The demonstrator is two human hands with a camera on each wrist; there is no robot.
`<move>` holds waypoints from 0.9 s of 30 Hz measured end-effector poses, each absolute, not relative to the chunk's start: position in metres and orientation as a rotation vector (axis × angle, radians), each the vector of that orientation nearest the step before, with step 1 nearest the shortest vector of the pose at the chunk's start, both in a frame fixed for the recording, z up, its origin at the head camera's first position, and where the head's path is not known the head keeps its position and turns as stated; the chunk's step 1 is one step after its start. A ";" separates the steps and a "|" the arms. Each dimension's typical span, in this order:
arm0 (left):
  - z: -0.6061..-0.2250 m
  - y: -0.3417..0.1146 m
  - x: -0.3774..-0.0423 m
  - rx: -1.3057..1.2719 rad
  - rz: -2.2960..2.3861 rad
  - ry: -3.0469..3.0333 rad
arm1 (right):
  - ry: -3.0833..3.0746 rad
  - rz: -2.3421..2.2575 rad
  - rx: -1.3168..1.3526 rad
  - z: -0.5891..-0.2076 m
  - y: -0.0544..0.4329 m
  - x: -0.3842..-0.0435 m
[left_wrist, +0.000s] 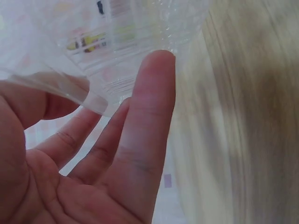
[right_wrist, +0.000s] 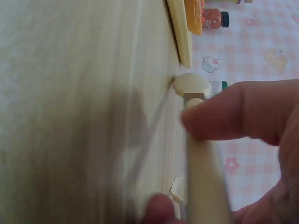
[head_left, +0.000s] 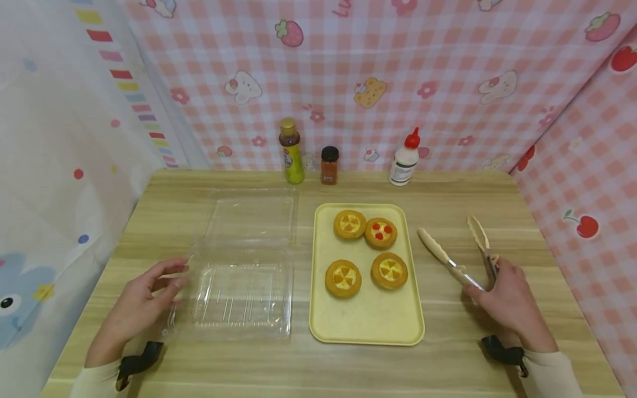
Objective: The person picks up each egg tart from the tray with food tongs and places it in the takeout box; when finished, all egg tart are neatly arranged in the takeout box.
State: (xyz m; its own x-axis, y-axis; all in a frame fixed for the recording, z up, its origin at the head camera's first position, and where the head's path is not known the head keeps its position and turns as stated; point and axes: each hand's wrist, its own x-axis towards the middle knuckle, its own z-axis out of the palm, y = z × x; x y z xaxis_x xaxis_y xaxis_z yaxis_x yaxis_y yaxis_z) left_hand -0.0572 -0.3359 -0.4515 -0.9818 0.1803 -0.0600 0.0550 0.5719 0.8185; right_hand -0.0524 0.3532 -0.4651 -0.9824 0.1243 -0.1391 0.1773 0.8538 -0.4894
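Left hand [head_left: 139,301] pinches the left edge of the clear container [head_left: 239,296], centre left; right hand [head_left: 512,301] grips spread tongs [head_left: 452,268], lower right. A light, level squeeze should spare the tarts [head_left: 343,278] on the central tray [head_left: 365,326]. The tray's raised rim needs clearing; the counter [head_left: 453,337] at lower centre offers room.

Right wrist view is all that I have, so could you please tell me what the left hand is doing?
Observer: The left hand holds the clear container by its left edge.
Operator: Thank you; I see only an edge of the tray, so how many pastries lie on it, please?
Observer: Four pastries lie on it.
Operator: And would you kindly say whether the container's lid is open or closed?
Observer: It is open, lying back on the far side of the base.
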 end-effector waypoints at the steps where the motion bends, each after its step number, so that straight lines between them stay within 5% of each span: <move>1: -0.452 -0.336 -0.057 0.196 1.400 2.643 | 2.934 -0.793 0.239 -0.466 0.354 -0.052; 27: -0.470 -0.343 -0.061 0.334 1.797 2.298 | 3.174 -0.806 -0.044 -0.458 0.344 -0.043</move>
State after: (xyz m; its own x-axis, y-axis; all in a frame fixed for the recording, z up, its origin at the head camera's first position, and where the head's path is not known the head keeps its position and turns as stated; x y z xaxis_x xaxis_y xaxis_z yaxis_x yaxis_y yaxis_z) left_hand -0.0613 -0.3429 -0.4697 -0.9534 0.3010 -0.0217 0.0516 0.2334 0.9710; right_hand -0.0430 0.3443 -0.4577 -0.9908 0.0070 0.1352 -0.0583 0.8791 -0.4731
